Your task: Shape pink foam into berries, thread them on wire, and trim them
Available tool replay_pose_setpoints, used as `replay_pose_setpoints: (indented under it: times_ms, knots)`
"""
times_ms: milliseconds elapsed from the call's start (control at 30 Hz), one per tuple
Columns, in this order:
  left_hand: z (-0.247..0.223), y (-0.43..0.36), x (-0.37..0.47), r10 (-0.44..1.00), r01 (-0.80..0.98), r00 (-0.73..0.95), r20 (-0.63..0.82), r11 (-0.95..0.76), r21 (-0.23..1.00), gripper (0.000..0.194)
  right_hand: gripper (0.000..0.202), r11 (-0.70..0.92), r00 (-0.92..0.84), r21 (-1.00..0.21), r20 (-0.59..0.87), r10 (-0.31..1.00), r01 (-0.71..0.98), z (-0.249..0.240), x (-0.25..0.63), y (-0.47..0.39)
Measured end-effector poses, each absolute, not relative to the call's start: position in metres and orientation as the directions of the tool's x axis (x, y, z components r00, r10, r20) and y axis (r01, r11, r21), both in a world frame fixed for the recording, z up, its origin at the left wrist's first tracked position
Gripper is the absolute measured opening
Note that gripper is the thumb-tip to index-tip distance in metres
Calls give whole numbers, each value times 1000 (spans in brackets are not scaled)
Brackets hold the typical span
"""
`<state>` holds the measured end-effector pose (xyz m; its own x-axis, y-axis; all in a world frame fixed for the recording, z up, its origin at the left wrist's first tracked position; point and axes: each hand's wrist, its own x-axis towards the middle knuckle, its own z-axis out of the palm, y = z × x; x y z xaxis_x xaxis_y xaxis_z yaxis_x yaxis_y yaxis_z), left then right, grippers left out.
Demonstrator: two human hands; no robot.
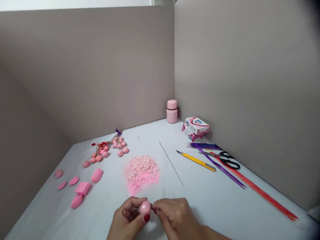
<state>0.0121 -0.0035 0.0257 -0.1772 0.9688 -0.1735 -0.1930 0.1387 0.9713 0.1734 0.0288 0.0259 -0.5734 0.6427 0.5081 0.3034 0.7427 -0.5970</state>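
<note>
At the front middle of the table, my left hand [129, 218] holds a small round pink ball [145, 207] between thumb and fingers. My right hand [176, 218] touches the ball's right side with pinched fingertips; what they grip, if anything, is too small to make out. A heap of pink shavings [142, 171] lies just beyond the hands. To its right rests a long thin needle [172, 165], and farther right a yellow craft knife [196, 161].
Pink soap pieces [83, 188] and strung pink balls [103, 153] lie left. Black-handled scissors [228, 161], purple strips [221, 167] and red strips [262, 192] lie right. Soap boxes [197, 125] and a pink flask [172, 113] stand near the grey walls.
</note>
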Motion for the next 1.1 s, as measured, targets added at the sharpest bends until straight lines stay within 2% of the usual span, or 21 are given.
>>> replay_pose_setpoints:
  times_ms: [200,333,567,767,967,1100]
  knots:
    - [25,-5,20,968,-120,-199,-151,129,984,23,24,699,-588,-645,448,674,310,25,174,31]
    - [29,-3,6,947,-110,-286,-148,121,987,23,21,609,-514,-717,401,758,339,25,177,36]
    - [41,-2,2,902,-314,-356,-246,132,940,31,20,601,-492,-726,410,768,334,28,176,36]
    - [40,-4,0,909,-526,-226,-351,190,829,31,19,613,-491,-724,428,759,316,29,177,35]
    - [35,-4,1,921,-562,-161,-356,211,800,27,20,629,-483,-714,453,750,307,32,177,35]
    - [39,-3,4,920,-563,-148,-362,222,796,34,20,626,-484,-717,449,751,307,31,176,35]
